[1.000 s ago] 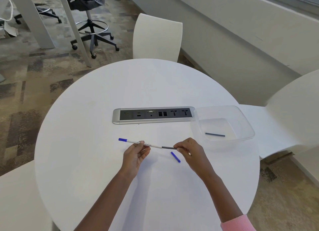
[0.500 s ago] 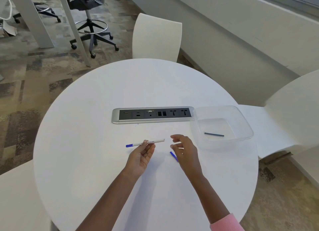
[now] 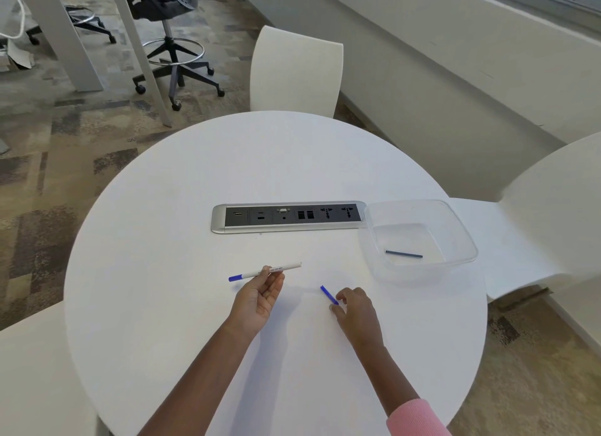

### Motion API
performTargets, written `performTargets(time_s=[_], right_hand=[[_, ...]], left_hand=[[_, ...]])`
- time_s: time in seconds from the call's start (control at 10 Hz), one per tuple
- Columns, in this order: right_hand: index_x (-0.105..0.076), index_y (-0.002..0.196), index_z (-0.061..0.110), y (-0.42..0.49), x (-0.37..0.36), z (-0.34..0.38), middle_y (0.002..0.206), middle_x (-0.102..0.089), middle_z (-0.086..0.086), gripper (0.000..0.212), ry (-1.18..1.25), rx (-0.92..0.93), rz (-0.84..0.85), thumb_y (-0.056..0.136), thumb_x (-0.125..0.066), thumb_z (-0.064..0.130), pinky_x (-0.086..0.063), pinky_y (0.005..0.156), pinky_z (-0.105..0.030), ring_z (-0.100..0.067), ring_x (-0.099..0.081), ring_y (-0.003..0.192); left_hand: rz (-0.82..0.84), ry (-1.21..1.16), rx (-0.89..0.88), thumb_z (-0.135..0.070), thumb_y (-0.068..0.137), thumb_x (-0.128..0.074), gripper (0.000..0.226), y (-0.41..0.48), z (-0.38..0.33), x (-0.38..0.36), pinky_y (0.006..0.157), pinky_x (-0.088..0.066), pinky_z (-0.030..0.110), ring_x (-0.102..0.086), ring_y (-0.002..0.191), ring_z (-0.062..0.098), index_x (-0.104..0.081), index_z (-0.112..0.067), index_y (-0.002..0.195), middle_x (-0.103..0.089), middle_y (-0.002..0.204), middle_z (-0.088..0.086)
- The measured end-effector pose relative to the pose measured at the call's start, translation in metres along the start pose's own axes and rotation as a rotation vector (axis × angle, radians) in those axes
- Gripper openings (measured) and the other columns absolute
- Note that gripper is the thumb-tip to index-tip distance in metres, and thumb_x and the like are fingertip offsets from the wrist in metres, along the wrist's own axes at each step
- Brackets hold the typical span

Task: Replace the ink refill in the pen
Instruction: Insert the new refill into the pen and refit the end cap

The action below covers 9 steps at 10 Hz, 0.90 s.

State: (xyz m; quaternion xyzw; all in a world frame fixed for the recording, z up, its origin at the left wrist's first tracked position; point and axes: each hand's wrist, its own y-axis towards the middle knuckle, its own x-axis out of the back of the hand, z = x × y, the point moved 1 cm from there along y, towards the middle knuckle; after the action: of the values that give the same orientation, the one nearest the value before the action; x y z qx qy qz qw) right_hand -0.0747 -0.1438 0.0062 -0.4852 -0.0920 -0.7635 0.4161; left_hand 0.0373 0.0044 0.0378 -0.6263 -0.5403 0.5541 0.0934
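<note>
table [image 3: 182, 207]: round, white; my work surface
tub [image 3: 455, 220]: clear, right of the sockets; dark refill [image 3: 404, 254] parked inside
pen [image 3: 265, 271]: empty barrel, pinched in my left hand [image 3: 260, 297], open end rightward for loading
right hand [image 3: 354, 307]: fingers loosely curled, closing on blue piece [image 3: 329, 294] lying on table; not gripped yet

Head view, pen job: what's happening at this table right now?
A person is working at a round white table. The left hand holds the white pen barrel above the table. The right hand reaches for a small blue piece lying on the table, fingertips at its end. A dark refill lies in the clear container.
</note>
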Motion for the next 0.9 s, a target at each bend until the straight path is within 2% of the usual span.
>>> performTargets(time_s=[0.2, 0.3, 0.5, 0.6, 0.7, 0.9], right_hand=[[-0.057, 0.094, 0.003, -0.001, -0.002, 0.002, 0.102, -0.056, -0.014, 0.013, -0.05, 0.023, -0.041, 0.087, -0.052, 0.013, -0.044, 0.071, -0.032, -0.027, -0.053, 0.096], [-0.057, 0.091, 0.002, -0.001, 0.001, 0.003, 0.099, -0.059, -0.014, 0.011, -0.002, 0.02, -0.053, 0.086, -0.051, 0.009, -0.044, 0.071, -0.032, -0.027, -0.055, 0.091], [-0.061, 0.079, 0.01, -0.007, 0.022, 0.021, 0.083, -0.065, -0.006, 0.004, 0.334, 0.052, -0.114, 0.08, -0.06, 0.006, -0.044, 0.066, -0.021, -0.014, -0.057, 0.072], [-0.063, 0.08, 0.014, -0.01, 0.035, 0.035, 0.078, -0.063, 0.002, 0.007, 0.427, 0.108, -0.131, 0.08, -0.061, 0.008, -0.044, 0.064, -0.016, -0.009, -0.057, 0.069], [-0.065, 0.084, 0.014, -0.012, 0.043, 0.046, 0.077, -0.061, 0.007, 0.009, 0.451, 0.175, -0.157, 0.08, -0.061, 0.007, -0.043, 0.06, -0.007, -0.004, -0.057, 0.068], [-0.066, 0.087, 0.012, -0.012, 0.046, 0.054, 0.081, -0.063, 0.003, 0.01, 0.459, 0.213, -0.155, 0.081, -0.062, 0.006, -0.041, 0.061, -0.002, -0.004, -0.057, 0.068]], left_hand=[[-0.007, -0.001, -0.001, -0.006, 0.089, -0.052, 0.014, -0.001, -0.002, 0.001, 0.052, -0.057, 0.024, -0.069, 0.05, 0.016, -0.059, 0.001, 0.079, -0.07, 0.053, 0.01], [-0.004, -0.005, -0.006, -0.005, 0.089, -0.052, 0.014, -0.001, -0.003, 0.001, 0.053, -0.057, 0.024, -0.069, 0.05, 0.016, -0.059, 0.001, 0.079, -0.07, 0.053, 0.01], [-0.008, 0.001, -0.011, -0.005, 0.089, -0.053, 0.013, 0.0, -0.003, 0.0, 0.053, -0.057, 0.024, -0.069, 0.051, 0.016, -0.059, 0.001, 0.079, -0.07, 0.053, 0.01], [-0.014, 0.003, -0.014, -0.005, 0.089, -0.053, 0.014, 0.001, -0.002, -0.001, 0.053, -0.057, 0.024, -0.069, 0.051, 0.016, -0.059, 0.001, 0.078, -0.07, 0.053, 0.01], [-0.02, 0.006, -0.01, -0.006, 0.088, -0.054, 0.014, 0.001, -0.001, -0.002, 0.053, -0.058, 0.024, -0.069, 0.056, 0.018, -0.06, 0.001, 0.078, -0.071, 0.055, 0.01], [-0.011, -0.012, -0.017, -0.005, 0.089, -0.053, 0.014, 0.001, 0.0, -0.003, 0.051, -0.058, 0.026, -0.069, 0.051, 0.017, -0.06, 0.001, 0.079, -0.071, 0.055, 0.011]])
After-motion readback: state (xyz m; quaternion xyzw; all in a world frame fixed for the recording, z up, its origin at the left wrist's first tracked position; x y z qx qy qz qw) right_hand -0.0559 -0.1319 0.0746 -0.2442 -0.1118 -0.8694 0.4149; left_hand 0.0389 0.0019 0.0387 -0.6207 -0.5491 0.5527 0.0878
